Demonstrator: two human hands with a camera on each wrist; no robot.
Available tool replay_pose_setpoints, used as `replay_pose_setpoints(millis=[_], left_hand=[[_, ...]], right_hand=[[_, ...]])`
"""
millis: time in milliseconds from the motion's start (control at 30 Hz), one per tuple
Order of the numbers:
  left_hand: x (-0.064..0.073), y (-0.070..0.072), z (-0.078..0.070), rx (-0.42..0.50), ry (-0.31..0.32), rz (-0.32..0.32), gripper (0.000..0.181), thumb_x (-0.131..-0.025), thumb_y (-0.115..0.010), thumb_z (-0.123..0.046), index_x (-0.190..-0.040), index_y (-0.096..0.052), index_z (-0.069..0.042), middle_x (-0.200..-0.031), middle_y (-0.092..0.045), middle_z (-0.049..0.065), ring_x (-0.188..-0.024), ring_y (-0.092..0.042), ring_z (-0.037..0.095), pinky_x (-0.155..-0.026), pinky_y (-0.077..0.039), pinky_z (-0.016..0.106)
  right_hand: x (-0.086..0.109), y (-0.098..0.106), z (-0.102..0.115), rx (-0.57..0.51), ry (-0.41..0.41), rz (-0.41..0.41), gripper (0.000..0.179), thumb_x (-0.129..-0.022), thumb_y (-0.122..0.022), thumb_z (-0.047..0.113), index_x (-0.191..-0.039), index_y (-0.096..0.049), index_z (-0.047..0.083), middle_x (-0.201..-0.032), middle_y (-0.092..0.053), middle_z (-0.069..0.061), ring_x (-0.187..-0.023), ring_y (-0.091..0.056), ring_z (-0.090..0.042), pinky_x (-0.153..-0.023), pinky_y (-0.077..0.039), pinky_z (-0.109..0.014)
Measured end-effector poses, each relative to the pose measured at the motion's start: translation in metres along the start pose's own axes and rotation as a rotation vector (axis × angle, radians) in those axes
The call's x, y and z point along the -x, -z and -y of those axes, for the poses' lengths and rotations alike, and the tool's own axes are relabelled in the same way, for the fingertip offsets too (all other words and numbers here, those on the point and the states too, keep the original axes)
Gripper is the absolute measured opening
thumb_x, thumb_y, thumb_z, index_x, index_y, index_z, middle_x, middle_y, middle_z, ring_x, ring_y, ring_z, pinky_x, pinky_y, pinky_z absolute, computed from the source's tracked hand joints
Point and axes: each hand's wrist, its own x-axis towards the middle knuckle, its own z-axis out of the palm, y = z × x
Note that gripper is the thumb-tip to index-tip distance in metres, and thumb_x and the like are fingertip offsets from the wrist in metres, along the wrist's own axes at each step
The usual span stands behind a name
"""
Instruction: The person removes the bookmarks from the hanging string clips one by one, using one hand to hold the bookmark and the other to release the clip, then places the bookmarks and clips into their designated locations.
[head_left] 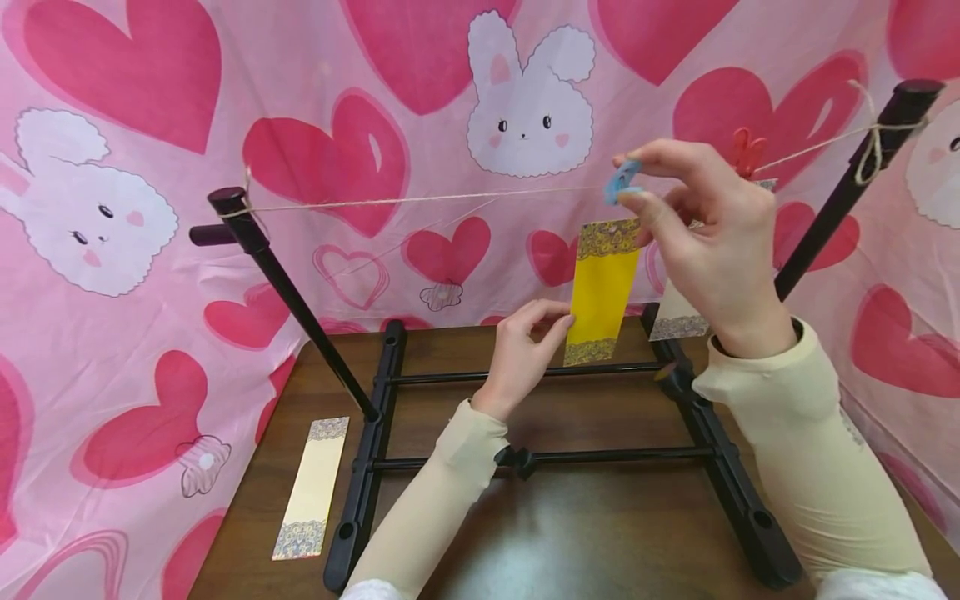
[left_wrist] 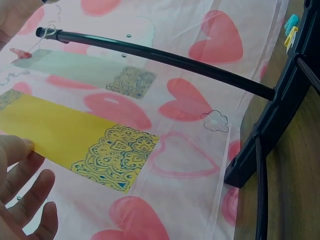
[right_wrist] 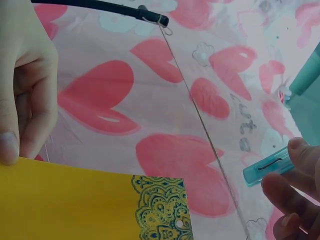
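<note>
While the right hand (head_left: 716,237) pinched a blue clip (head_left: 622,182) at upper right near the string (head_left: 420,199), the left hand (head_left: 525,346) gripping a yellow card (head_left: 602,296) by its edge, right of centre, a paler card (head_left: 678,315) hung behind, heart-patterned cloth (head_left: 300,50) beyond.

The yellow card (head_left: 600,300) is looking like smooth, matt paper, and the cream card (head_left: 311,483), between seven and eight o'clock in the head view, is showing a similar papery face. The blue clip (right_wrist: 267,167) is appearing as glossy, translucent plastic. The string (head_left: 375,202) is looking rough and fibrous. The black frame (head_left: 622,455) is showing a smooth, low sheen. The surface (head_left: 540,421) is resembling wood, gleaming toward five o'clock. The backdrop (head_left: 420,167) is hanging as creased cloth.
</note>
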Motion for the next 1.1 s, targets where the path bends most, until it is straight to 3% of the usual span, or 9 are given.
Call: replay_pose_setpoints(millis=[333,533,767,967,1100], left_hand=[[0.005,0.005,0.001,0.007,-0.013,-0.010,0.015,-0.098,-0.073,-0.011,-0.111,-0.076,-0.005,-0.104,-0.075,0.006,-0.085,-0.062,0.012,-0.080,-0.057,0.025],[0.009,0.011,0.001,0.003,-0.005,-0.017,0.014,-0.098,-0.073,-0.012,-0.111,-0.076,-0.005,-0.105,-0.075,0.006,-0.086,-0.063,0.013,-0.081,-0.058,0.027],[0.015,0.019,0.004,-0.018,0.024,-0.018,0.013,-0.099,-0.073,-0.014,-0.109,-0.076,-0.006,-0.105,-0.075,0.004,-0.088,-0.064,0.014,-0.084,-0.059,0.030],[0.023,0.024,0.006,-0.041,0.033,-0.022,0.014,-0.099,-0.073,-0.015,-0.109,-0.077,-0.007,-0.104,-0.075,0.004,-0.089,-0.064,0.015,-0.085,-0.057,0.028],[0.027,0.028,0.009,-0.047,0.025,-0.030,0.013,-0.098,-0.074,-0.015,-0.109,-0.077,-0.007,-0.102,-0.075,0.004,-0.089,-0.065,0.015,-0.084,-0.058,0.031]], right_hand=[[0.012,-0.001,0.003,0.002,-0.058,0.038,0.043,-0.089,-0.077,-0.007,-0.129,-0.070,0.005,-0.122,-0.075,-0.007,-0.066,-0.055,0.006,-0.068,-0.047,-0.013],[0.023,0.001,0.000,0.031,-0.043,0.090,0.047,-0.087,-0.079,-0.008,-0.130,-0.069,0.005,-0.120,-0.075,-0.009,-0.066,-0.055,0.007,-0.065,-0.046,-0.012],[0.036,0.006,-0.003,0.073,-0.035,0.157,0.053,-0.084,-0.082,-0.007,-0.134,-0.067,0.005,-0.097,-0.076,-0.011,-0.065,-0.055,0.005,-0.066,-0.045,-0.009],[0.047,0.008,-0.003,0.086,-0.031,0.175,0.059,-0.080,-0.084,-0.008,-0.134,-0.068,0.006,-0.120,-0.076,-0.008,-0.064,-0.052,0.002,-0.069,-0.045,-0.007],[0.053,0.010,-0.005,0.081,-0.036,0.198,0.059,-0.078,-0.085,-0.008,-0.133,-0.067,0.005,-0.121,-0.075,-0.009,-0.064,-0.050,0.000,-0.068,-0.044,-0.008]])
